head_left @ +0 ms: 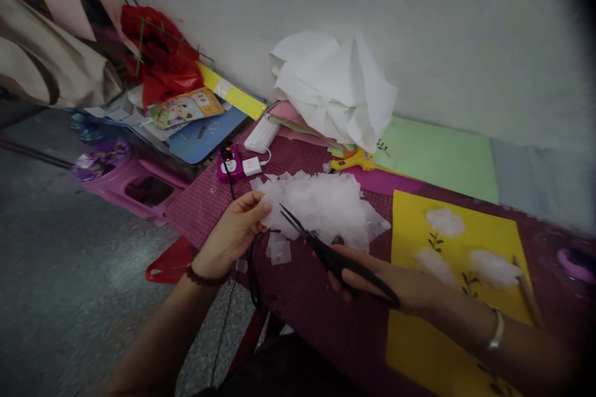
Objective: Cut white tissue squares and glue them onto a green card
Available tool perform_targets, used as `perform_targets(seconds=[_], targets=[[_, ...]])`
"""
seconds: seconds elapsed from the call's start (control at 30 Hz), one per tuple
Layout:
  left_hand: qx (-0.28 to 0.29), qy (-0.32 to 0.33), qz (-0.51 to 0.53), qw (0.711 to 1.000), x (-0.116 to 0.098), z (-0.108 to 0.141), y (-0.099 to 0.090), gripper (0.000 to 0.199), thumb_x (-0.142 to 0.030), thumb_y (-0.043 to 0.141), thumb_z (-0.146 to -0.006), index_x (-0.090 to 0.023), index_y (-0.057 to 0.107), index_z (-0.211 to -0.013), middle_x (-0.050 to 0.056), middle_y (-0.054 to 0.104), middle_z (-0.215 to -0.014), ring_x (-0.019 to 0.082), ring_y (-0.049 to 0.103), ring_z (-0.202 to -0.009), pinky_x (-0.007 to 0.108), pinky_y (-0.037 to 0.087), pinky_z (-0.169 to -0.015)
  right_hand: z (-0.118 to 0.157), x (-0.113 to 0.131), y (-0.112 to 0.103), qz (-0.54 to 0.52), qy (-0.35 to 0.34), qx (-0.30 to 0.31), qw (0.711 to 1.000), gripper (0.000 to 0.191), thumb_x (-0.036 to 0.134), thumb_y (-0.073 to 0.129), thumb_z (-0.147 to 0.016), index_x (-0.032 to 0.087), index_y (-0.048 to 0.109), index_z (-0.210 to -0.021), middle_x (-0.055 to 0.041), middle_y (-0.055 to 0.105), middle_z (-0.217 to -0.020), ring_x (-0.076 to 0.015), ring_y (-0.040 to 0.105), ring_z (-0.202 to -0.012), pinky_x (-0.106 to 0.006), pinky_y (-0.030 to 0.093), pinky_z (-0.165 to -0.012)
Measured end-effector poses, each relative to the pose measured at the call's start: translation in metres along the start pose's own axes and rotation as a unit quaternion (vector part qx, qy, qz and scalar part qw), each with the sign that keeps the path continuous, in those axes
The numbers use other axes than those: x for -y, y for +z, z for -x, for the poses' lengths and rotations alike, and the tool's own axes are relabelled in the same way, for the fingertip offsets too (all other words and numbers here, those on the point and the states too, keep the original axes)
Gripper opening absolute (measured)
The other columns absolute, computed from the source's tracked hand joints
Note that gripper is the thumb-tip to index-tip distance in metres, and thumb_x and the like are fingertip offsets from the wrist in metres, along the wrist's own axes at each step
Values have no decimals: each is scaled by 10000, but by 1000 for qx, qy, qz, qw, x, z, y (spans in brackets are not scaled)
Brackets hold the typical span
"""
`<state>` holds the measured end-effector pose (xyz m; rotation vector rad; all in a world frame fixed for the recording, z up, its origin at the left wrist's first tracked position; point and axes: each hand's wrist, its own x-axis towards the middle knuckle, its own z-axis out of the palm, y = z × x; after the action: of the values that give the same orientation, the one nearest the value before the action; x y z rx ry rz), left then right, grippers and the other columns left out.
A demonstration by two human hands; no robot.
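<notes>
My left hand (237, 226) is closed in a pinch on what looks like a small piece of thin white paper at its fingertips, beside the pile's left end. A pair of black scissors (321, 248) is gripped in my right hand (372, 276), blades a little apart and pointing up-left toward the left hand. Behind the blades spreads a heap of thin white paper pieces (321, 201) on the dark red table. One loose white square (279, 249) lies just in front of it. Under my right forearm is a yellow sheet (410, 335) bearing fluffy white flowers (444, 221) with dark leaves.
Crumpled white sheets (330, 87) lean by the wall, near a yellow glue gun (354, 161) and a green sheet (442, 155). A white power strip (262, 133) and a purple plug box (230, 165) sit at the left. A pink stool (125, 180) stands beyond the table edge.
</notes>
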<state>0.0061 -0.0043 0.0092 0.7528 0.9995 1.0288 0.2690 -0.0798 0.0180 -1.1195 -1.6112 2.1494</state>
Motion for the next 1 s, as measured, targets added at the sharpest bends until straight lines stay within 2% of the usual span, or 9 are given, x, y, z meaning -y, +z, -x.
perform_targets(seconds=[0.13, 0.33, 0.43, 0.53, 0.6, 0.8, 1.0], targets=[[22, -28, -28, 999, 7, 2, 4, 396, -232, 869, -608, -179, 643, -929, -31, 668, -768, 81, 598, -551, 163, 458, -443, -3, 5, 1, -10, -10, 11, 1000, 863, 790, 507, -795, 139, 409, -1352, -49, 530, -934, -146, 511, -769, -325, 420, -732], [37, -33, -46, 998, 10, 4, 5, 421, -246, 861, -620, -186, 631, -968, -21, 675, -792, 88, 604, -555, 165, 441, -428, -7, 8, 7, -54, -21, -10, 998, 765, 734, 550, -821, 136, 469, -1292, -25, 521, -886, -117, 492, -719, -284, 408, -686], [40, -31, -44, 998, 8, 4, 6, 412, -253, 854, -635, -190, 632, -976, -19, 679, -795, 88, 602, -561, 171, 442, -450, -8, 7, 9, -75, -37, -28, 996, 675, 709, 561, -832, 143, 509, -1197, -1, 512, -821, -94, 470, -649, -252, 383, -608], [44, -32, -37, 998, 7, 3, 7, 462, -259, 842, -663, -206, 620, -1065, -13, 691, -814, 90, 609, -582, 178, 454, -494, -9, 4, 9, -69, -47, -35, 996, 564, 680, 566, -848, 149, 527, -1033, 23, 493, -743, -70, 433, -560, -225, 326, -512], [48, -33, -32, 998, 8, 3, 6, 495, -256, 842, -664, -210, 612, -1100, -12, 695, -825, 89, 607, -580, 180, 454, -500, -9, 3, 8, -60, -45, -34, 997, 535, 669, 560, -858, 155, 517, -999, 34, 481, -718, -62, 414, -526, -218, 300, -480], [46, -26, -32, 998, 7, 0, 3, 462, -204, 850, -639, -189, 646, -1054, -30, 661, -770, 71, 583, -555, 167, 451, -485, -9, -1, 3, -79, -83, 18, 993, 647, 679, 504, -889, 151, 479, -1264, -22, 521, -872, -114, 488, -691, -266, 396, -639], [20, -17, -23, 999, 2, -12, -4, 378, -181, 839, -618, -169, 681, -961, -18, 654, -763, 87, 598, -607, 206, 504, -572, -3, -10, -2, -110, -109, 2, 988, 586, 640, 449, -935, 147, 508, -1246, -37, 550, -854, -127, 506, -680, -272, 408, -634]])
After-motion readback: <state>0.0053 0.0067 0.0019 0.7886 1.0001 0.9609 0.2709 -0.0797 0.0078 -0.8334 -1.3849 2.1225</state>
